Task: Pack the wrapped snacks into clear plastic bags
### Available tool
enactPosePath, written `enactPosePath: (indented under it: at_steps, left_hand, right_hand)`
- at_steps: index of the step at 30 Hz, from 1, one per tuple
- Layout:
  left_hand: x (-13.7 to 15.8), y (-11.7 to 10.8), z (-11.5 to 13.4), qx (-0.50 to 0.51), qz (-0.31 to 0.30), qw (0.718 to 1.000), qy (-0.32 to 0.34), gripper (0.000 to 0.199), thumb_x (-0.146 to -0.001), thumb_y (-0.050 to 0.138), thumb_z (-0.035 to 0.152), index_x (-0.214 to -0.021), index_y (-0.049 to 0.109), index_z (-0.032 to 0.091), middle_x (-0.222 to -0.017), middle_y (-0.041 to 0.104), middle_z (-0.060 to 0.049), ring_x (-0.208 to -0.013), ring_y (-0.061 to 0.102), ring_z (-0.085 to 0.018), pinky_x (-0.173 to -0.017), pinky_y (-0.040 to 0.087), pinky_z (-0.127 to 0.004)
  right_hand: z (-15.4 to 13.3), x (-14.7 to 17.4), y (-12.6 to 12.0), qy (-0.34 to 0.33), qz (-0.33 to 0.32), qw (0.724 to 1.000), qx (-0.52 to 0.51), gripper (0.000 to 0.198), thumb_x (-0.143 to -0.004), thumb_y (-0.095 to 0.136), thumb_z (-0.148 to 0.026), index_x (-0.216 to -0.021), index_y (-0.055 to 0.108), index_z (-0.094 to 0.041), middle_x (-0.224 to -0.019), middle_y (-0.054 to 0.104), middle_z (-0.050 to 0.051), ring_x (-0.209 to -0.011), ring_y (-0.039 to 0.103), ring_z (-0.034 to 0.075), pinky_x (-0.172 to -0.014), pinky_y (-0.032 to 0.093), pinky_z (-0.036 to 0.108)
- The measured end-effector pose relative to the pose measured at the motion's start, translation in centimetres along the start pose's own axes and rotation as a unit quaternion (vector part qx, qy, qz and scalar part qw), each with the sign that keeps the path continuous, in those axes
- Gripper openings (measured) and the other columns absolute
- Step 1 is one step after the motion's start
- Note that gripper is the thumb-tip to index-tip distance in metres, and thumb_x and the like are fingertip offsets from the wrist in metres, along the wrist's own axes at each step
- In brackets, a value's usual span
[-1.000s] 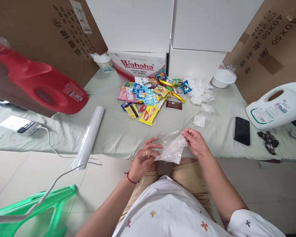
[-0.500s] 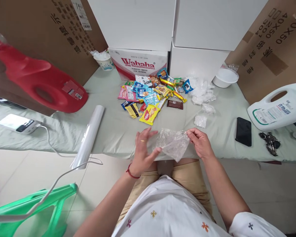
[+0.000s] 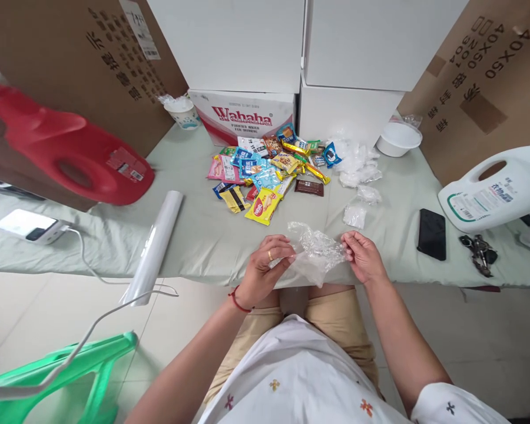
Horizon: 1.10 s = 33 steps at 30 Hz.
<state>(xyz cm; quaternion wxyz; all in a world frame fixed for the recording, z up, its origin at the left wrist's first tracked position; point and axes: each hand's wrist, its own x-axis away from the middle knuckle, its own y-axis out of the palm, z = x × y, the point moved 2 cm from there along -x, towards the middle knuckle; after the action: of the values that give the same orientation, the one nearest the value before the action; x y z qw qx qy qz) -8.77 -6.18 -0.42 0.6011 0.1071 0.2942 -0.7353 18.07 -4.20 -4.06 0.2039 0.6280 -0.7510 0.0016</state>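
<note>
The step in hand looks to be handling a single clear plastic bag [image 3: 317,253] — spreading it out, or finding its mouth, though its folds are too see-through to tell which. It hangs between the two hands at the front edge of the cloth-covered counter [image 3: 212,244], crumpled along the top and drooping to a point below. The left hand [image 3: 268,268] comes in from the left, back upward, fingers bent and bunched, thumb brought up against the forefinger with the bag's left edge between them. The right hand [image 3: 361,255] pinches the right edge between thumb and forefinger, other fingers curled toward the palm, wrist fairly straight. Both forearms angle inward and forward, so the hands face each other, just apart, with the film slack rather than taut. The next move seems to call for light fingertip work: keeping both pinches while parting the thin layers — a hard tug could stretch or tear them. Beyond the hands lie a pile of wrapped snacks [image 3: 265,171] and, to its right, a small folded plastic packet [image 3: 354,217].
</note>
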Motion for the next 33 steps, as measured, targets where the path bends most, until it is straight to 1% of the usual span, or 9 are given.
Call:
enactPosePath:
  at_steps: [4, 9, 11, 13, 16, 21, 27, 30, 33]
  left_hand:
    - [1.2, -1.5, 0.1, -0.013, -0.001, 0.999, 0.043, 0.015, -0.094, 0.069, 0.016, -0.098, 0.076, 0.028, -0.102, 0.077, -0.005, -0.116, 0.064, -0.023, -0.105, 0.049, -0.049]
    - [2.0, -1.5, 0.6, -0.045, -0.041, 0.996, 0.064, 0.018, -0.095, 0.066, 0.017, -0.101, 0.077, 0.030, -0.101, 0.077, -0.004, -0.119, 0.062, -0.023, -0.106, 0.048, -0.048]
    - [2.2, -1.3, 0.9, -0.064, -0.059, 0.995, 0.053, 0.017, -0.097, 0.063, 0.021, -0.099, 0.078, 0.030, -0.104, 0.077, -0.005, -0.123, 0.060, -0.024, -0.107, 0.048, -0.048]
    - [2.6, -1.5, 0.9, -0.085, -0.067, 0.994, 0.030, 0.019, -0.098, 0.061, 0.026, -0.095, 0.079, 0.031, -0.106, 0.077, -0.006, -0.126, 0.058, -0.026, -0.109, 0.047, -0.050]
    - [3.6, -2.9, 0.4, -0.118, -0.051, 0.992, -0.011, 0.019, -0.096, 0.063, 0.033, -0.088, 0.081, 0.032, -0.114, 0.075, -0.008, -0.134, 0.053, -0.030, -0.112, 0.044, -0.056]
    - [4.6, -6.6, -2.1, -0.143, -0.024, 0.988, -0.045, 0.019, -0.092, 0.068, 0.037, -0.083, 0.082, 0.030, -0.132, 0.067, -0.009, -0.144, 0.043, -0.033, -0.119, 0.035, -0.062]
    - [0.4, -9.5, -7.2, -0.176, 0.014, 0.979, -0.105, 0.021, -0.084, 0.074, 0.045, -0.089, 0.081, 0.025, -0.144, 0.057, -0.010, -0.151, 0.028, -0.037, -0.126, 0.018, -0.064]
    - [-2.1, -9.4, -6.9, -0.174, 0.091, 0.973, -0.125, 0.028, -0.075, 0.081, 0.043, -0.095, 0.079, 0.024, -0.141, 0.057, -0.011, -0.145, 0.035, -0.039, -0.123, 0.025, -0.060]
    - [-2.7, -7.0, -3.9, -0.138, 0.192, 0.960, -0.150, 0.026, -0.086, 0.070, 0.046, -0.094, 0.073, 0.022, -0.114, 0.065, -0.010, -0.105, 0.061, -0.025, -0.093, 0.052, -0.042]
  right_hand:
    - [-0.4, -0.3, -0.6, -0.007, 0.029, 0.999, 0.021, 0.049, -0.062, 0.089, -0.063, -0.077, 0.069, -0.021, -0.071, 0.056, -0.001, -0.058, 0.042, 0.008, -0.042, 0.031, 0.017]
    - [-0.9, 0.7, 2.5, 0.062, -0.146, 0.983, 0.094, 0.072, -0.072, 0.072, -0.081, -0.114, 0.074, -0.022, -0.115, 0.073, 0.010, -0.097, 0.064, 0.020, -0.069, 0.056, 0.028]
    - [-0.6, 0.8, 4.6, 0.063, -0.198, 0.969, 0.134, 0.072, -0.066, 0.083, -0.071, -0.118, 0.073, -0.022, -0.110, 0.075, 0.009, -0.094, 0.066, 0.020, -0.073, 0.055, 0.029]
    - [-0.2, 0.3, 6.2, 0.040, -0.224, 0.959, 0.170, 0.062, -0.064, 0.088, -0.062, -0.107, 0.076, -0.020, -0.091, 0.075, 0.005, -0.079, 0.064, 0.017, -0.069, 0.051, 0.028]
    - [-0.3, -1.2, 6.4, -0.027, -0.176, 0.966, 0.186, 0.046, -0.066, 0.085, -0.060, -0.084, 0.077, -0.020, -0.075, 0.070, 0.001, -0.069, 0.057, 0.014, -0.063, 0.045, 0.026]
    - [-1.1, -3.5, 2.9, -0.037, -0.054, 0.989, 0.130, 0.045, -0.060, 0.089, -0.058, -0.080, 0.073, -0.021, -0.073, 0.065, -0.001, -0.066, 0.053, 0.013, -0.058, 0.041, 0.025]
    - [-2.2, -2.8, 0.5, -0.105, -0.019, 0.990, 0.091, 0.035, -0.072, 0.084, -0.053, -0.082, 0.068, -0.023, -0.083, 0.066, 0.000, -0.068, 0.053, 0.012, -0.061, 0.044, 0.026]
    - [-2.8, -0.8, 0.9, -0.219, 0.009, 0.960, 0.173, 0.025, -0.089, 0.071, -0.049, -0.090, 0.069, -0.024, -0.100, 0.070, 0.004, -0.078, 0.059, 0.015, -0.070, 0.049, 0.030]
    - [-3.0, 2.0, 2.0, -0.367, 0.009, 0.874, 0.319, 0.017, -0.100, 0.059, -0.038, -0.097, 0.070, -0.026, -0.112, 0.072, 0.007, -0.101, 0.064, 0.022, -0.086, 0.051, 0.037]
